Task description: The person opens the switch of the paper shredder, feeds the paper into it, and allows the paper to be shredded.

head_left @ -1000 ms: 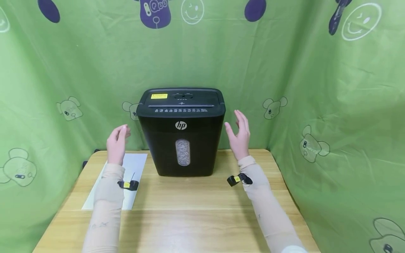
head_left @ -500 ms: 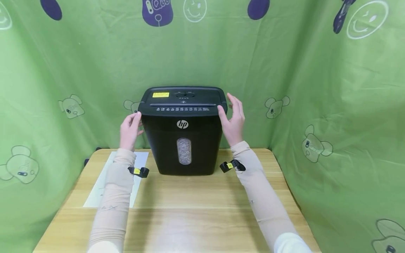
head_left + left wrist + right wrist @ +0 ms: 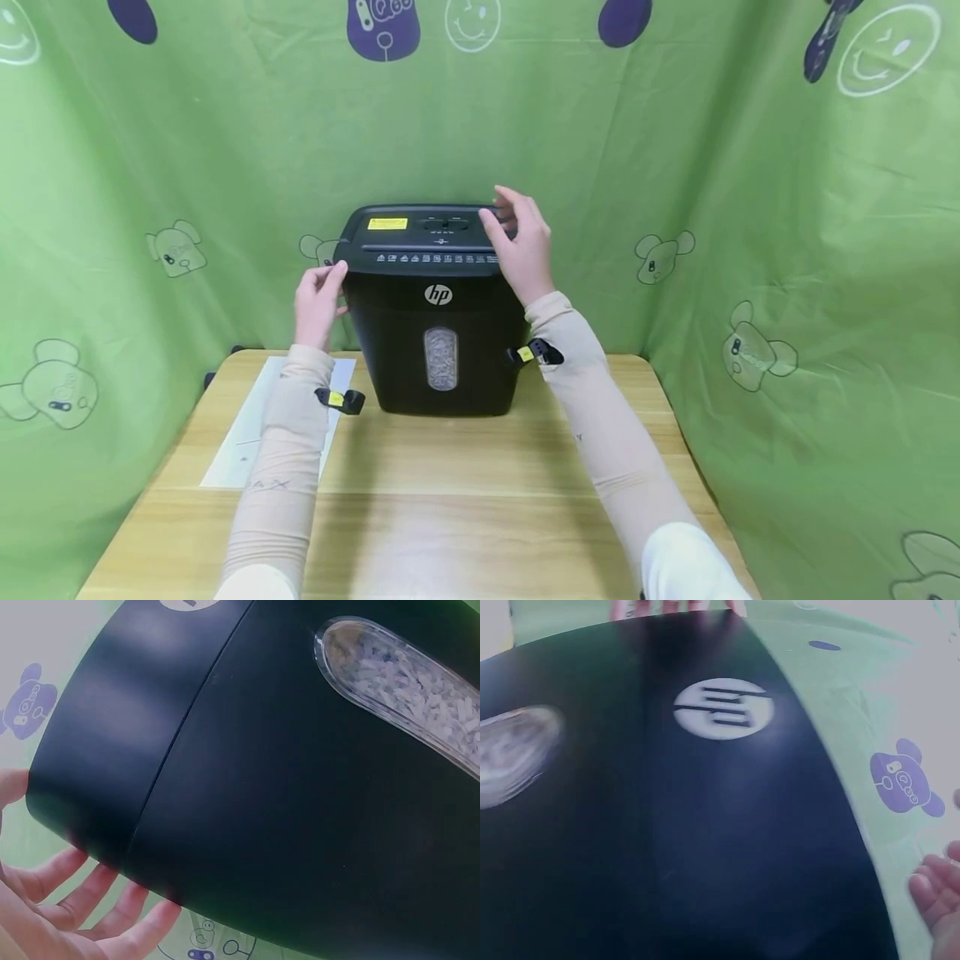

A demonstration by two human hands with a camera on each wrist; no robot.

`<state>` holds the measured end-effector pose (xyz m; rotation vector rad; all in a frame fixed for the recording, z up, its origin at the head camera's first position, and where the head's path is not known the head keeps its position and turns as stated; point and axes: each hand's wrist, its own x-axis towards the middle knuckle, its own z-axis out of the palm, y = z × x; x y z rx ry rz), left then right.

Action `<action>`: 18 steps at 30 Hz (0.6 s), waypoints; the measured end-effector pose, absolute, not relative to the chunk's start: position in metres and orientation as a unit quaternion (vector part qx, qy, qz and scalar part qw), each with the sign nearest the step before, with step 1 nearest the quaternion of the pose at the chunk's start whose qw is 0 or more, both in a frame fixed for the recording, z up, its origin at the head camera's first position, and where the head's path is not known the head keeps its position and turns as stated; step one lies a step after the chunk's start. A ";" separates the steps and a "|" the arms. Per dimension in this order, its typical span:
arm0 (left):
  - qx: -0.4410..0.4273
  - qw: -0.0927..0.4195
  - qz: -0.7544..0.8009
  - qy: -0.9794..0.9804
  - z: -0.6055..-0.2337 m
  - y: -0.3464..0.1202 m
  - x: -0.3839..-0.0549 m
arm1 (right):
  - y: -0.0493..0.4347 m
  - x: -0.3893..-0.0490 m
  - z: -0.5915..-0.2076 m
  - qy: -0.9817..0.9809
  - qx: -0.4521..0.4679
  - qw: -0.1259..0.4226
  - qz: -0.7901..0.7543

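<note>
"Two hands up by the shredder (image 3: 397, 325), so who's touching what?"

"ok so from where I'm standing, the left hand (image 3: 317, 304) is on it for sure. Thumb at the upper left front corner, the other fingers spread and fairly straight, resting along the side."

"And the right hand (image 3: 528, 250)?"

"That one's over the right end of the top, thumb and fingers apart. Can't tell if any fingertip brushes the surface tbh."

"Where's the machine, middle?"

"Yep, upright at the far side of the table (image 3: 435, 517), near the green curtain (image 3: 547, 108). White hp logo (image 3: 438, 294) on the front, and the clear window (image 3: 441, 358) below it shows paper shreds (image 3: 409, 682) inside."

"What's the yellow bit?"

"Sticker (image 3: 387, 223), left part of the top, behind the long slot (image 3: 431, 247)."

"And that white sheet (image 3: 247, 429)?"

"Lying on the table, left of the shredder. The left sleeve (image 3: 288, 458) hides part of it, but I can make out a dark line on it."
</note>
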<state>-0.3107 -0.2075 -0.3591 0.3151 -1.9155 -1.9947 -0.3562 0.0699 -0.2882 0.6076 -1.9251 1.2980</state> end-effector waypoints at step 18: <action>0.082 0.081 -0.729 -0.675 -0.344 -0.223 -0.303 | 0.035 -0.398 -0.252 -0.889 0.143 0.113 0.420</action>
